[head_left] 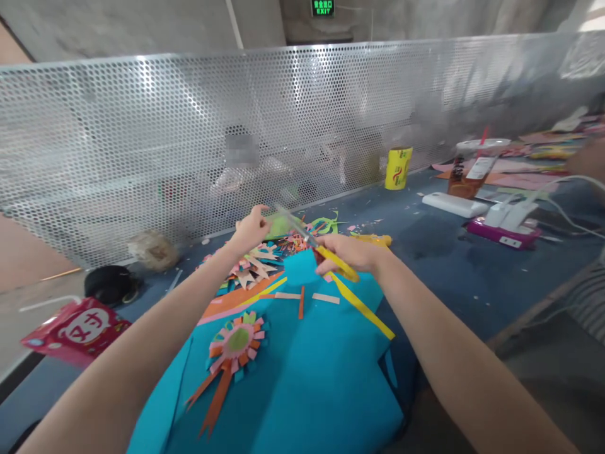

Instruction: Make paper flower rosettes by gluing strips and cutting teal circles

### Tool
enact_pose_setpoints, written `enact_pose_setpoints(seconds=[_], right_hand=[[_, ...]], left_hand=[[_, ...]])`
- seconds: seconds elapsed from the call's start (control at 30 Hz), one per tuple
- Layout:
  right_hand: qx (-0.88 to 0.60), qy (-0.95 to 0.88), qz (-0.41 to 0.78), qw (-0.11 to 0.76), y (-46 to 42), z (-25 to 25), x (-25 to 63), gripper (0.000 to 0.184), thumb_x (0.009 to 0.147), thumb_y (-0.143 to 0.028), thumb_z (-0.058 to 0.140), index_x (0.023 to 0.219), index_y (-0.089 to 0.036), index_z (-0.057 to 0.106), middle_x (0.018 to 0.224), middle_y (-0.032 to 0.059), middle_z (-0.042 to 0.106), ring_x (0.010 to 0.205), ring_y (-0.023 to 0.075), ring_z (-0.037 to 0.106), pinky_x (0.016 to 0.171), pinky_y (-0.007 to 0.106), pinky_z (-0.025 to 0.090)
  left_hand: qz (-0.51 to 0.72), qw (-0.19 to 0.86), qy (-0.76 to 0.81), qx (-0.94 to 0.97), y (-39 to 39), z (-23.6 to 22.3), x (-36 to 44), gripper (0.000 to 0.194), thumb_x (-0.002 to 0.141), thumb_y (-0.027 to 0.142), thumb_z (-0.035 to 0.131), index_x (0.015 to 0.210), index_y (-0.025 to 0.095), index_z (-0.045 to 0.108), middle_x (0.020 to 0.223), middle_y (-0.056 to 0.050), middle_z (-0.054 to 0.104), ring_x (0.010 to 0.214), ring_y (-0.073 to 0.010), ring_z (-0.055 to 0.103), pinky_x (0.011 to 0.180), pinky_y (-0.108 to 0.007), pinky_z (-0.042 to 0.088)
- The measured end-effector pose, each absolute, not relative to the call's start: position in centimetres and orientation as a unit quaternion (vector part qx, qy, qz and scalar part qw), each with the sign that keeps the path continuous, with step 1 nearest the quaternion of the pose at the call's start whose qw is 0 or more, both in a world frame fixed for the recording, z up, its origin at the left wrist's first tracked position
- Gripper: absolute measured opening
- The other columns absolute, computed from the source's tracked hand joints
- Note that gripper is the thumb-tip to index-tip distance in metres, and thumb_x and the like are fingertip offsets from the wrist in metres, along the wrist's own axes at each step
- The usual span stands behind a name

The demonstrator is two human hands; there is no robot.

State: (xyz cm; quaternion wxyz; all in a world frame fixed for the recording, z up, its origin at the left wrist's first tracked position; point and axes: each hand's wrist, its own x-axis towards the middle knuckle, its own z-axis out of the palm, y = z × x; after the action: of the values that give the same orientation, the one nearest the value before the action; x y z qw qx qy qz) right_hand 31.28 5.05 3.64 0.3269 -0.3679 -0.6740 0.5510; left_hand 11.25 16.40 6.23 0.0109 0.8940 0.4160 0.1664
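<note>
My right hand (347, 253) is closed around yellow-handled scissors (316, 244), blades pointing up-left toward a piece of green paper (280, 225). My left hand (250, 228) pinches that green paper at its left edge, above a pile of cut paper shapes (253, 266). A long yellow paper strip (362, 306) hangs from under my right hand across a large teal sheet (293, 384). A paper rosette (237, 342) with orange tails lies on the teal sheet, near my left forearm.
A perforated metal screen (189, 139) closes off the back of the blue table (439, 252). A yellow can (397, 168), a bottle (466, 171), a white power bank (449, 204) and chargers sit at right; a red packet (78, 331) and a black object (111, 284) at left.
</note>
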Motion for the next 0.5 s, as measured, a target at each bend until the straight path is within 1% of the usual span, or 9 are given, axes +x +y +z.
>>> enact_pose_setpoints(seconds=[0.03,0.07,0.1,0.13,0.2,0.23,0.3,0.43,0.5], right_hand=[[-0.365,-0.649,0.558,0.366,5.1,3.6,31.3,0.025,0.058,-0.019,0.066,0.066,-0.018,0.042,0.058,-0.0067,0.049,0.053,0.009,0.051,0.052,0.023,0.04],[-0.361,-0.623,0.562,0.406,5.2,3.5,31.2,0.027,0.059,-0.021,0.066,0.066,-0.019,0.04,0.058,-0.0069,0.048,0.053,0.0093,0.051,0.052,0.023,0.041],[-0.356,-0.597,0.564,0.446,5.4,3.4,31.2,0.028,0.059,-0.022,0.066,0.066,-0.02,0.038,0.057,-0.0073,0.047,0.053,0.0093,0.052,0.053,0.024,0.043],[-0.349,-0.572,0.564,0.482,5.6,3.3,31.1,0.03,0.058,-0.022,0.066,0.065,-0.02,0.037,0.056,-0.0078,0.046,0.053,0.0089,0.052,0.055,0.024,0.044],[-0.336,-0.526,0.564,0.541,6.0,3.0,31.0,0.032,0.058,-0.022,0.066,0.064,-0.021,0.034,0.054,-0.0082,0.044,0.053,0.0083,0.051,0.058,0.024,0.045],[-0.333,-0.505,0.566,0.56,6.2,2.9,31.0,0.033,0.059,-0.022,0.066,0.063,-0.021,0.033,0.053,-0.0079,0.044,0.052,0.008,0.05,0.057,0.024,0.044],[-0.333,-0.47,0.575,0.581,6.5,2.7,31.1,0.033,0.06,-0.022,0.066,0.061,-0.02,0.033,0.052,-0.0067,0.045,0.05,0.0081,0.049,0.055,0.024,0.044],[-0.355,-0.42,0.604,0.577,6.8,2.0,31.2,0.027,0.067,-0.022,0.065,0.061,-0.019,0.039,0.051,-0.0051,0.046,0.05,0.0092,0.049,0.053,0.024,0.044],[-0.373,-0.407,0.618,0.559,6.9,1.6,31.0,0.019,0.076,-0.027,0.06,0.068,-0.016,0.047,0.058,-0.0031,0.051,0.054,0.0096,0.052,0.054,0.024,0.046]], left_hand=[[0.164,0.016,0.416,0.894,15.4,6.0,10.6,0.034,0.085,0.033,0.049,0.112,0.014,0.05,0.109,-0.008,0.056,0.095,-0.0206,0.056,0.079,-0.04,0.048],[0.155,0.027,0.407,0.9,14.2,5.7,10.0,0.039,0.086,0.033,0.046,0.117,0.01,0.046,0.101,-0.008,0.06,0.093,-0.0213,0.057,0.08,-0.039,0.047],[0.138,0.041,0.389,0.91,12.8,5.2,9.6,0.043,0.085,0.035,0.046,0.119,0.009,0.044,0.096,-0.006,0.063,0.09,-0.0212,0.058,0.08,-0.037,0.047],[0.118,0.057,0.369,0.92,11.2,4.6,9.2,0.044,0.082,0.039,0.049,0.116,0.011,0.047,0.095,-0.005,0.064,0.087,-0.0201,0.06,0.076,-0.033,0.048],[0.092,0.074,0.333,0.935,7.7,3.3,9.0,0.037,0.081,0.038,0.05,0.113,0.018,0.051,0.108,-0.004,0.062,0.098,-0.0192,0.058,0.084,-0.032,0.046],[0.088,0.074,0.323,0.939,6.1,2.7,9.0,0.037,0.08,0.037,0.051,0.113,0.02,0.05,0.115,-0.004,0.06,0.106,-0.0209,0.054,0.091,-0.035,0.042],[0.073,0.074,0.313,0.944,3.4,1.5,9.5,0.043,0.08,0.038,0.051,0.12,0.023,0.046,0.122,-0.005,0.056,0.114,-0.0235,0.048,0.095,-0.04,0.038],[0.069,0.057,0.331,0.939,1.5,-0.1,11.0,0.053,0.08,0.034,0.051,0.13,0.021,0.035,0.112,-0.006,0.062,0.108,-0.0253,0.052,0.09,-0.042,0.041],[0.077,0.059,0.337,0.937,1.6,-0.4,11.6,0.058,0.081,0.031,0.05,0.134,0.02,0.028,0.11,-0.005,0.064,0.107,-0.0256,0.053,0.088,-0.043,0.043]])
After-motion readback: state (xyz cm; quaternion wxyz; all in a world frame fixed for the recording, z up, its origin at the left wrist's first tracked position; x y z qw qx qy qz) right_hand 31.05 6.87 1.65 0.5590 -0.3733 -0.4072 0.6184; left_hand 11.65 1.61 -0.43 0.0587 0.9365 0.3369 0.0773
